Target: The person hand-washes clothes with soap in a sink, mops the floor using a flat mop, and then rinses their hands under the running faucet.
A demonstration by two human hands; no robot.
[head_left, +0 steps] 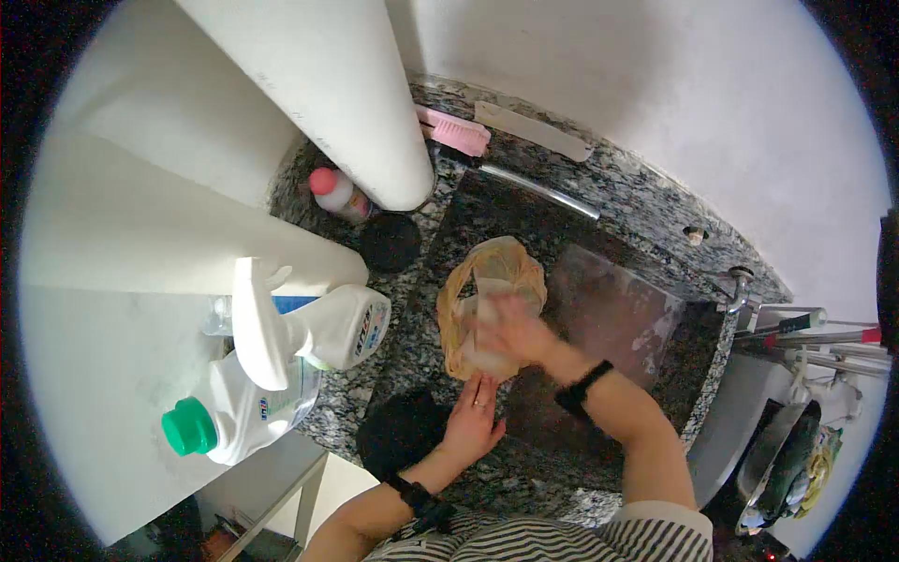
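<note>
A thin yellowish plastic bag [454, 342] lies bunched on the dark granite, its mouth spread upward. Inside it shows a white, flat piece [493, 284] whose kind I cannot make out. My right hand [513, 330] reaches over the bag's opening at that white piece; motion smears its fingers. At the bag's near edge, my left hand [473, 417] rests with its fingers stretched out and thumb apart, the fingertips touching the plastic. A black round object [403, 436] lies just left of my left hand.
On the left stand a white spray bottle [342, 328], a green-capped jug [225, 412] and a pink-capped bottle [339, 194]. A pink brush [454, 131] lies at the back beside a metal tube [538, 190]. A tap [740, 286] juts out at right.
</note>
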